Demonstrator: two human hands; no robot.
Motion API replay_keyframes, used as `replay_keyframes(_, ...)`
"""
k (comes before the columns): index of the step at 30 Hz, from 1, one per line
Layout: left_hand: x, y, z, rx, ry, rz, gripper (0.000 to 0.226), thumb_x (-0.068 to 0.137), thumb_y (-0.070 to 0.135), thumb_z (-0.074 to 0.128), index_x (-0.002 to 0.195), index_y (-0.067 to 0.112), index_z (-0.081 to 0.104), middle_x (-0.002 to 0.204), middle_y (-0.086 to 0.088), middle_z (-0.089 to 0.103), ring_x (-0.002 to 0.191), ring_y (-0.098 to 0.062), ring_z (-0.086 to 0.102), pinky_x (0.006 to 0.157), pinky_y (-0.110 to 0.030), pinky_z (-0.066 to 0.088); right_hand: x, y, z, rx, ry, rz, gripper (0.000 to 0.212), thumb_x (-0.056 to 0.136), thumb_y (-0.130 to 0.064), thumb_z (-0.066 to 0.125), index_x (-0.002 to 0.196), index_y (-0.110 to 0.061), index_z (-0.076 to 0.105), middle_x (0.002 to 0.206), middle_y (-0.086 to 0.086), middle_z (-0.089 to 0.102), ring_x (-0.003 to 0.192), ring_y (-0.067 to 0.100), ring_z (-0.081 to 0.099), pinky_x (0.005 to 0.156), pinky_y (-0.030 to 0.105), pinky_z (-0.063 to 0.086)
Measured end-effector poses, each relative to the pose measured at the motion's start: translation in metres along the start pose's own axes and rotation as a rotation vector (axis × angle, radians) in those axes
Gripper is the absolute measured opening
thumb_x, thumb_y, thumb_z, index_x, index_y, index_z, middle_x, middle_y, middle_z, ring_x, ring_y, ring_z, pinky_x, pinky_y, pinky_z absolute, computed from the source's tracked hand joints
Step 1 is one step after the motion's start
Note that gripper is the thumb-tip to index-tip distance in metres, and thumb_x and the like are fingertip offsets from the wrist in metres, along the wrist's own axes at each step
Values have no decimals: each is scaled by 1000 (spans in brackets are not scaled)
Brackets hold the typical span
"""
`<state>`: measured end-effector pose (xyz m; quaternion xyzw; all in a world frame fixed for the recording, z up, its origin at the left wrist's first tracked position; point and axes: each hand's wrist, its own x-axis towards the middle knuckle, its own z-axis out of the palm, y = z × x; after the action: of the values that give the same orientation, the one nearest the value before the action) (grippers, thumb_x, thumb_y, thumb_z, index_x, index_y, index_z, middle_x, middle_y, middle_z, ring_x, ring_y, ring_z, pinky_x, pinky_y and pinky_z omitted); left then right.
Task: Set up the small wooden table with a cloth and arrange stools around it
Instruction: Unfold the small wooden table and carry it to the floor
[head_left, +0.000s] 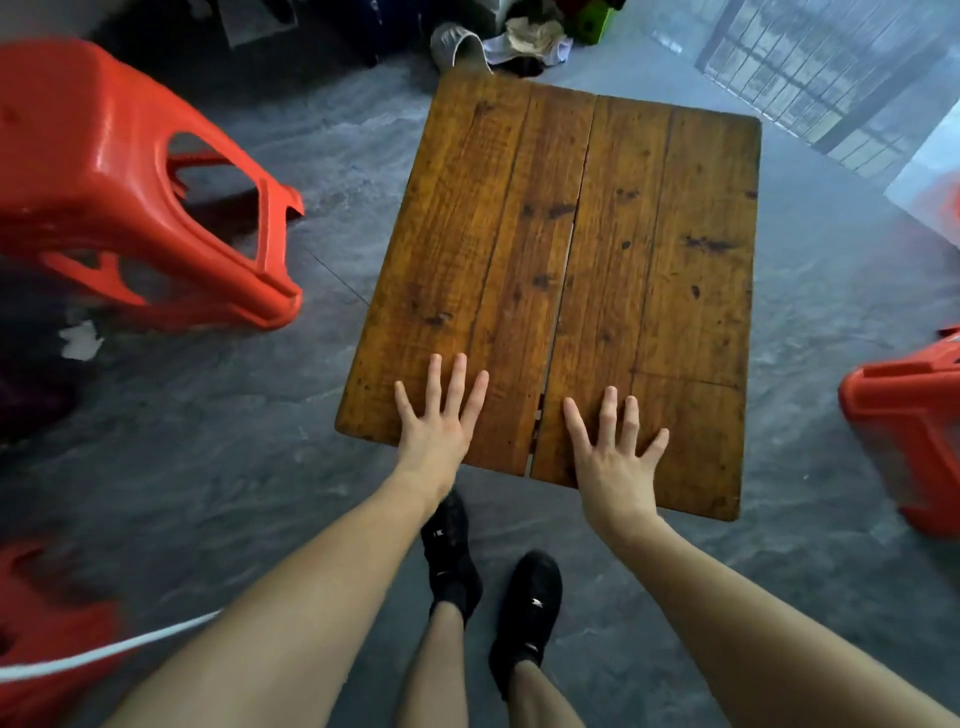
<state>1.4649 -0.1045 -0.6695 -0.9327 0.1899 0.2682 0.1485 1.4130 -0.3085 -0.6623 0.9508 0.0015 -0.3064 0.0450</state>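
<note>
Both your hands are over the near edge of the small wooden table (566, 270), palms down. Left hand (439, 423) has fingers (457, 379) straight and spread, holding nothing, near the table's near-left corner. Right hand (613, 467) same: fingers straight, splayed, nothing gripped, right of the centre plank gap. Can't tell if palms actually touch the surface or hover just above.

Surface is bare planks, no cloth on it. Table sits on grey floor (208, 467), your black shoes (452, 551) just short of its near edge.

Stools: red plastic stool (119, 187) tipped on its side, left of table, apart from it. 2nd red stool (914, 426) at right frame edge, near table's near-right corner, blurred. 3rd red stool (47, 623) bottom-left, partly cut off.

Clutter pile (524, 36) w/ rags beyond the far edge. White cord (104, 649) crosses bottom-left.
</note>
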Motion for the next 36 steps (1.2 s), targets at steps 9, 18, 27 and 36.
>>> replay_keyframes(9,-68,24,32,-44,8,-12,127,74,1,73,147,13,-31,153,-22,-35,140,-49,-27,108,-73,17,-59,1,31,-63,1,-68,112,84,-15,66,148,-26,-26,154,25,-18,143,48,-11,107,71,18)
replay_keyframes(18,-133,27,75,-74,48,-14,123,76,0,71,149,15,-27,155,-20,-31,142,-47,-24,107,-73,17,-119,-34,71,-64,17,-62,115,81,-18,71,150,-26,-21,155,25,-13,143,48,-7,107,71,20)
replay_keyframes(27,-209,57,119,-124,42,-46,121,77,4,72,151,13,-23,157,-22,-25,142,-49,-21,102,-78,16,-193,-56,107,-81,-13,-70,110,83,-16,68,150,-27,-19,154,24,-15,143,47,-8,109,70,20)
replay_keyframes(36,-284,83,142,-137,-11,-90,135,69,14,82,148,16,-27,157,-18,-27,144,-45,-20,106,-74,19,-260,-61,146,-98,4,-109,117,81,-18,72,148,-27,-23,155,24,-15,143,47,-7,107,69,22)
